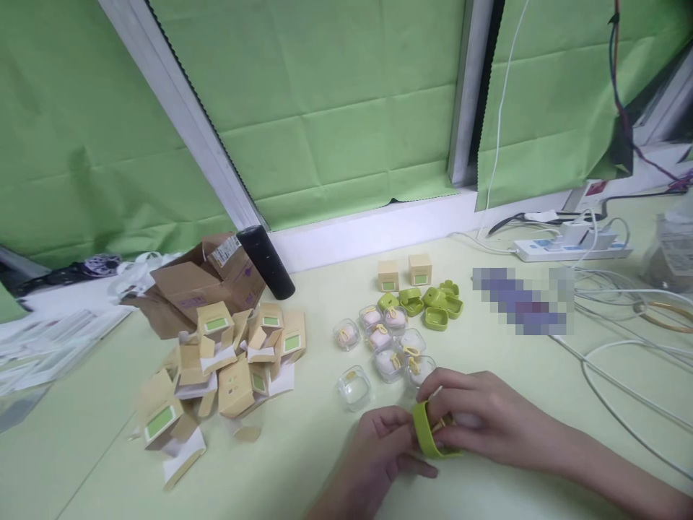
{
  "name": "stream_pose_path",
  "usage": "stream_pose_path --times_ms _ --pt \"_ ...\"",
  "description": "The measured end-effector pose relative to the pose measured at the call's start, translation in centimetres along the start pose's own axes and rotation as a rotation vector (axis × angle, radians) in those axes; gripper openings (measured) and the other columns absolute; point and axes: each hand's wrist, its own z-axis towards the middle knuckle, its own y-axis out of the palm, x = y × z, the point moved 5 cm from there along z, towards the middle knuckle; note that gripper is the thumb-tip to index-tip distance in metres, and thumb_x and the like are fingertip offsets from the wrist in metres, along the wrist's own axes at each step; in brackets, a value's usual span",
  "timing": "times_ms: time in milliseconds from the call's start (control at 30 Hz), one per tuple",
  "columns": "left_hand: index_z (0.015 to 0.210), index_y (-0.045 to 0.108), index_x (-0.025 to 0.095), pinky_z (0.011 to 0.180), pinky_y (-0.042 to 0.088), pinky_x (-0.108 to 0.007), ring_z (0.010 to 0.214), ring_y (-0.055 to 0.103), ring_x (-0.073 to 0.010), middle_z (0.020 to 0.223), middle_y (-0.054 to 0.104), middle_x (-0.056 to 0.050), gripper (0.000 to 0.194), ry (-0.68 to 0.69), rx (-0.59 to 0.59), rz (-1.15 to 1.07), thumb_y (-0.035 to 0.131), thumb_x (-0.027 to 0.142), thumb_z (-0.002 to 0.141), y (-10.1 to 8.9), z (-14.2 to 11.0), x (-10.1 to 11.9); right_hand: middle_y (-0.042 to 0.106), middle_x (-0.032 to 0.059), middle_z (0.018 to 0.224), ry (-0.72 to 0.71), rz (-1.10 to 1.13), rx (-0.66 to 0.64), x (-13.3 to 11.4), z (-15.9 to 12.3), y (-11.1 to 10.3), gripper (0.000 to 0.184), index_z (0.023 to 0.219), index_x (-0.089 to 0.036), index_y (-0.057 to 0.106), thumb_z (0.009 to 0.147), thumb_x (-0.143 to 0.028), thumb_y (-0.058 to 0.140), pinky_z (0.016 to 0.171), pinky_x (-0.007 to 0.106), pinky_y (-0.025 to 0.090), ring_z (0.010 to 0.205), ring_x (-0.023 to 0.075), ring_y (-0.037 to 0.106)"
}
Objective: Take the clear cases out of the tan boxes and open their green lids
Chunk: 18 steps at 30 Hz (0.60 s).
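Green case: held between both hands, low over the near part of the table; tipped, with a wall raised on the left and the opening turned toward the right fingers.
Left hand: thumb and forefinger pressed to the case's left side, gripping it; the lower fingers loose and slightly spread beneath.
Right hand: fingers bent over the rim and into the opening, thumb close by; whether they pinch the wall or something within, cannot tell.
Look of the case: olive-green, smooth, rounded corners; a bit of yellow and something pale show inside, mostly hidden by fingers.
Clear cases: clustered just beyond the grip, pinkish-white contents and yellow loops seen through them.
Lone clear case: beyond the left hand, see-through to its floor.
Other green cases: past the clear cluster, several, some open side up.
Small tan boxes: two, upright, farther past the green ones.
Opened boxes: heaped well left of the grip, flaps out.
Brown carton: behind that heap, black cylinder leaning beside it.
White cables: looped right of the grip; power strip farther off.
Green curtains: behind everything.
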Motion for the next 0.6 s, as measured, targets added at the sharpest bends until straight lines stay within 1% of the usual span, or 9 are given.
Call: stream_pose_path --times_ms 67,100,133,200,267,333,400,500,600 --pt "0.077 0.071 0.009 0.051 0.05 -0.023 0.057 0.056 -0.0114 0.068 0.064 -0.005 0.029 0.0 -0.042 0.018 0.078 0.035 0.064 0.3 0.0 -0.2 0.063 0.0029 0.105 -0.004 0.095 -0.033 -0.2 -0.2 0.3 0.013 0.098 -0.024 0.061 0.089 -0.032 0.056 0.076 0.023 0.048 0.087 0.0141 0.064" --pt "0.079 0.071 0.009 0.049 0.048 -0.023 0.055 0.054 -0.0105 0.067 0.062 -0.004 0.03 0.004 -0.062 0.029 0.078 0.035 0.065 0.4 0.0 -0.3 0.063 0.0038 0.107 0.006 0.141 -0.038 -0.2 -0.3 0.6 0.02 0.103 -0.023 0.059 0.086 -0.033 0.06 0.078 0.024 0.049 0.09 0.0156 0.064" --pt "0.08 0.07 0.01 0.048 0.047 -0.022 0.054 0.052 -0.0095 0.067 0.061 -0.003 0.029 0.016 -0.07 0.044 0.077 0.035 0.065 0.5 0.0 -0.3 0.064 0.0045 0.108 0.025 0.173 -0.031 -0.2 -0.5 0.9 0.031 0.108 -0.023 0.055 0.081 -0.034 0.066 0.078 0.025 0.05 0.092 0.0173 0.064" --pt "0.08 0.069 0.011 0.051 0.043 -0.019 0.055 0.051 -0.0078 0.066 0.06 -0.001 0.024 0.06 -0.046 0.096 0.076 0.032 0.068 0.2 0.0 -0.3 0.066 0.0047 0.108 0.055 0.175 0.022 0.0 -0.8 1.5 0.05 0.114 -0.024 0.048 0.071 -0.032 0.074 0.076 0.027 0.051 0.09 0.0191 0.065" --pt "0.079 0.068 0.012 0.053 0.041 -0.019 0.055 0.05 -0.0074 0.065 0.059 0.0 0.023 0.105 -0.017 0.163 0.075 0.032 0.07 -0.2 -0.2 -0.2 0.068 0.0032 0.106 0.031 0.135 0.096 -0.3 -1.0 1.9 0.058 0.117 -0.027 0.043 0.068 -0.026 0.075 0.076 0.027 0.051 0.087 0.0188 0.067" --pt "0.076 0.065 0.013 0.053 0.04 -0.02 0.054 0.049 -0.0082 0.063 0.057 0.0 0.029 0.139 -0.03 0.208 0.074 0.039 0.07 -0.5 -0.3 0.0 0.069 0.0012 0.103 -0.042 0.109 0.168 -0.9 -1.0 1.9 0.057 0.117 -0.029 0.041 0.07 -0.022 0.071 0.076 0.026 0.051 0.086 0.0171 0.068" --pt "0.071 0.06 0.015 0.051 0.039 -0.022 0.052 0.049 -0.0092 0.062 0.055 0.001 0.033 0.162 -0.072 0.217 0.074 0.045 0.068 -0.5 -0.4 0.4 0.07 -0.0003 0.099 -0.101 0.106 0.201 -1.4 -1.1 1.6 0.051 0.113 -0.029 0.042 0.071 -0.022 0.069 0.073 0.024 0.051 0.082 0.0155 0.069" --pt "0.064 0.05 0.016 0.049 0.036 -0.021 0.053 0.049 -0.0096 0.063 0.052 0.002 0.04 0.17 -0.104 0.21 0.077 0.046 0.064 -0.4 -0.4 0.9 0.07 -0.0005 0.093 -0.12 0.05 0.195 -1.7 -1.2 1.2 0.038 0.104 -0.029 0.046 0.073 -0.026 0.066 0.069 0.024 0.051 0.077 0.0148 0.069" --pt "0.063 0.048 0.016 0.048 0.035 -0.02 0.052 0.045 -0.0082 0.061 0.049 0.003 0.041 0.166 -0.094 0.201 0.078 0.045 0.063 -0.5 -0.1 1.1 0.068 0.0001 0.092 -0.109 -0.011 0.172 -1.6 -1.2 1.2 0.034 0.102 -0.028 0.047 0.074 -0.027 0.065 0.07 0.025 0.051 0.077 0.0155 0.067"
